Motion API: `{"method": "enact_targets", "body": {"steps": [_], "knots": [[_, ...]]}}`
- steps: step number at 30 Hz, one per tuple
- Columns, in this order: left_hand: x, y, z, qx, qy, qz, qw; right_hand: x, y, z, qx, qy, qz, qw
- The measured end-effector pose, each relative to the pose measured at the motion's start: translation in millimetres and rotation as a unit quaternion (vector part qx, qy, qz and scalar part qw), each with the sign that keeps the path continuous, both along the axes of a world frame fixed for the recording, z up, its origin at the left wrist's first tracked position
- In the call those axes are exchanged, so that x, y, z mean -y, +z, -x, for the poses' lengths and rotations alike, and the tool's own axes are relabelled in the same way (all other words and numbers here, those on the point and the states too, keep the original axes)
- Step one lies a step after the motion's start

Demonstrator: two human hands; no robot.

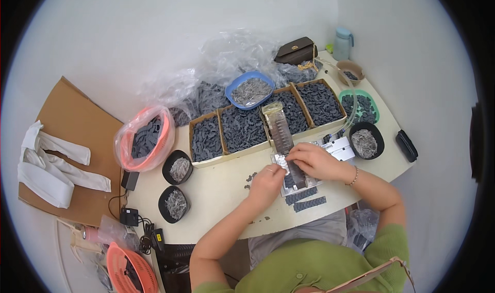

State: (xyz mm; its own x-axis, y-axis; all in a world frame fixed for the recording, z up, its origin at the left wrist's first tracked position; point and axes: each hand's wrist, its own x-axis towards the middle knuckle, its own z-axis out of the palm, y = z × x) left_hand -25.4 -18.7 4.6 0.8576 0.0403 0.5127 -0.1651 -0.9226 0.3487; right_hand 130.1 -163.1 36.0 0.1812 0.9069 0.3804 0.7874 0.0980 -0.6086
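Both my hands work close together over a metal fixture (311,181) near the table's front edge. My left hand (266,185) is closed in a pinch at its left side; what the fingertips hold is too small to tell. My right hand (317,162) bends over the fixture from the right, fingers pressed together, their grip hidden. A small white piece (281,161) shows between the hands. Behind them a clear-topped channel (279,128) runs back toward the boxes. Two dark ribbed strips (310,204) lie just in front of the fixture.
Cardboard boxes (206,162) of dark grey parts line the back. A blue tray (251,107) of thin metal pins rests on them. Black bowls (167,215) of pins stand left, another black bowl (381,138) right. A pink basket (170,138) and green tray (375,104) hold parts.
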Motion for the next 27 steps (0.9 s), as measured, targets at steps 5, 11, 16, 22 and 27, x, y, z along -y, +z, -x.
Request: {"method": "enact_targets", "body": {"steps": [5, 11, 16, 22, 27], "knots": [[24, -1, 6, -0.03, -0.009, -0.179, 0.983, -9, 6, -3, -0.012, 0.009, 0.0, 1.0], [43, 7, 24, -0.001, 0.015, -0.207, 0.978, -46, -6, 6, 0.103, 0.071, 0.025, 0.992], [2, 3, 50, -0.044, 0.034, -0.029, 0.998, -72, -18, 30, 0.331, 0.103, 0.042, 0.937], [-52, 11, 37, -0.086, 0.126, 0.011, 0.988, -63, -9, 23, 0.194, 0.055, -0.017, 0.979], [-67, 5, 31, -0.135, 0.05, 0.066, 0.987, -24, 9, -12, 0.014, 0.049, 0.127, 0.991]]}}
